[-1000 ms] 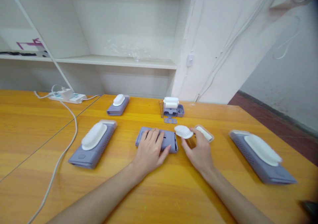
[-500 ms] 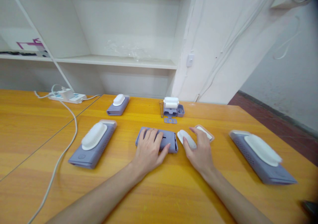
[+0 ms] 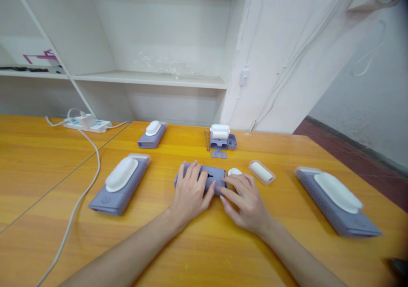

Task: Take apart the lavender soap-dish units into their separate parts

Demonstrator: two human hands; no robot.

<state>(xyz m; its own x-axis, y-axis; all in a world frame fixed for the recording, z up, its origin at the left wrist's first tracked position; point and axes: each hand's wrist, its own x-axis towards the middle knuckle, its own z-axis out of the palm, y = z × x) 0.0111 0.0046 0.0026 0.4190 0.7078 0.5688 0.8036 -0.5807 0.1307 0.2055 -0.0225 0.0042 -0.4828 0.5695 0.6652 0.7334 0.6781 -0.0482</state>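
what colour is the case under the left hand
Greyish purple: the case under the left hand shows best in the head view.

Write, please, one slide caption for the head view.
Left hand on a lilac-grey case, right hand at its end, white piece beside it, on a table.

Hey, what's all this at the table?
A person has both bare hands at a grey-purple case. The left hand lies over its top, and the right hand has its fingers at the case's right end. A white brush piece lies just beyond the right hand, partly hidden. Farther back are white rollers and a coiled spring. Similar cases topped with white pieces stand to both sides.
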